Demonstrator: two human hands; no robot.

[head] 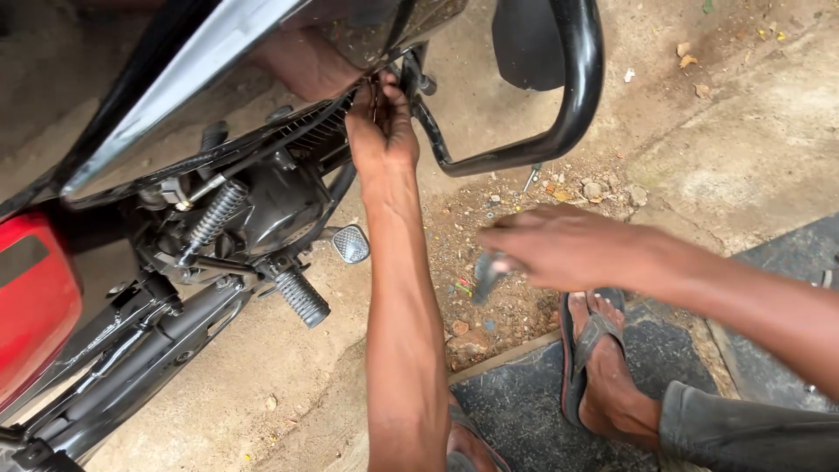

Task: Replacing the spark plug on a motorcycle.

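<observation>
Head view. A motorcycle stands on bare dirt, seen from above on its engine side. The left hand (pixel 382 122) reaches up under the tank (pixel 201 61) to the front of the engine (pixel 280 205), at the point where the black crash bar (pixel 577 96) joins the frame. The fingers (pixel 391 87) are curled close together and pressed against a small fitting (pixel 412 74) at that joint; the fitting shows just above and to the right of the fingertips, touching them. Whether the fingers pinch anything cannot be told, as the tank edge and the hand itself hide the contact.

The right hand (pixel 559 245) hovers well apart from the motorcycle, above the gravel and in front of the sandalled foot (pixel 603 367). It is closed around a tool (pixel 487 275), a short dark metal piece that sticks out below the fist to the left. The tool is blurred, so its kind cannot be told. It hangs clear of the ground and touches no part of the motorcycle.

Between the 2 hands lies a patch of loose stones and debris. A thin metal rod (pixel 531 177) lies on the ground just below the lower bend of the crash bar.

Below the left forearm, the brake pedal (pixel 351 243) and the ribbed footpeg (pixel 302 297) project from the engine. A coil spring (pixel 212 217) sits to their upper left. A red side panel (pixel 35 306) fills the left edge. The foot rests on a dark mat (pixel 524 402).
</observation>
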